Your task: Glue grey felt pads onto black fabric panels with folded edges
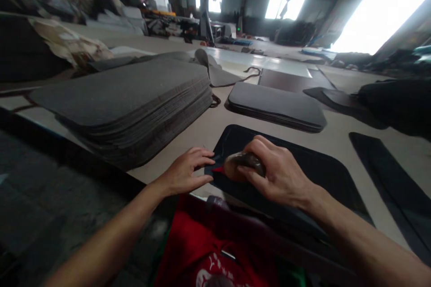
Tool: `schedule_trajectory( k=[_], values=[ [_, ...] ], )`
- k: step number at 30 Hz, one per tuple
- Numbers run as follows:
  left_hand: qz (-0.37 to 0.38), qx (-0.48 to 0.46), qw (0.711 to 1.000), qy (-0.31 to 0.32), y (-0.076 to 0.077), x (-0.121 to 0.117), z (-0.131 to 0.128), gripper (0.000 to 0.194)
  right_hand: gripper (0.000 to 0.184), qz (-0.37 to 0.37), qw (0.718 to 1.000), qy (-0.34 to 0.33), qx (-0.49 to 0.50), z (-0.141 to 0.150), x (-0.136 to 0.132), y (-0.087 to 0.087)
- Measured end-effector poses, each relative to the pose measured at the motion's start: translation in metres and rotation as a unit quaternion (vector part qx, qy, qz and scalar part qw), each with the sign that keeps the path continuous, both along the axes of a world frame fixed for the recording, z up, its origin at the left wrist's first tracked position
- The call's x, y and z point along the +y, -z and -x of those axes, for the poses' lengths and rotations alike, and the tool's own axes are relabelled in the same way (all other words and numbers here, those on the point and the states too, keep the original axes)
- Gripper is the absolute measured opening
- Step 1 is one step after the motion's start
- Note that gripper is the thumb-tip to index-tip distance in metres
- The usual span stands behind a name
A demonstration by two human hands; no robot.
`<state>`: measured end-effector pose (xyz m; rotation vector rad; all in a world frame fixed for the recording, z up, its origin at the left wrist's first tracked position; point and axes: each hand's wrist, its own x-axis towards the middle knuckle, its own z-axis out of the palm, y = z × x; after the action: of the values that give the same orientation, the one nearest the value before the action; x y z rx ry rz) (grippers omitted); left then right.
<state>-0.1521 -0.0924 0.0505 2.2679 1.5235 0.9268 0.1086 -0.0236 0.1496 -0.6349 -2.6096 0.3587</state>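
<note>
A dark, round-cornered sheet (303,161) lies flat near the front edge of the table. My right hand (278,172) is wrapped round a rounded brown squeeze bottle (234,166) with a pointed red tip. That tip is low over the sheet's left end, angled to the left; whether it touches the surface I cannot tell. At the sheet's left edge rests my left hand (188,170), its fingers spread and its thumb apart from them, with nothing held. The fingertips are just left of the red tip.
A tall stack of grey sheets (134,94) stands at the left of the table. Behind the dark sheet lies a lower stack of similar panels (274,103). A long dark piece (393,179) lies at the right. The table's front edge (134,184) runs close to my body.
</note>
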Motion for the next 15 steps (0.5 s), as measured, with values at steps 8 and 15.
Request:
schedule_trajectory(
  k=[8,15],
  values=[
    [0.005,-0.002,1.0,-0.003,0.0,0.0,-0.001,0.035,0.011,-0.018,1.0,-0.004,-0.02,0.005,0.002,-0.005],
    [0.006,0.001,1.0,0.001,-0.001,-0.001,-0.001,0.034,0.009,-0.015,0.999,0.007,-0.045,0.002,0.003,-0.012]
  ],
)
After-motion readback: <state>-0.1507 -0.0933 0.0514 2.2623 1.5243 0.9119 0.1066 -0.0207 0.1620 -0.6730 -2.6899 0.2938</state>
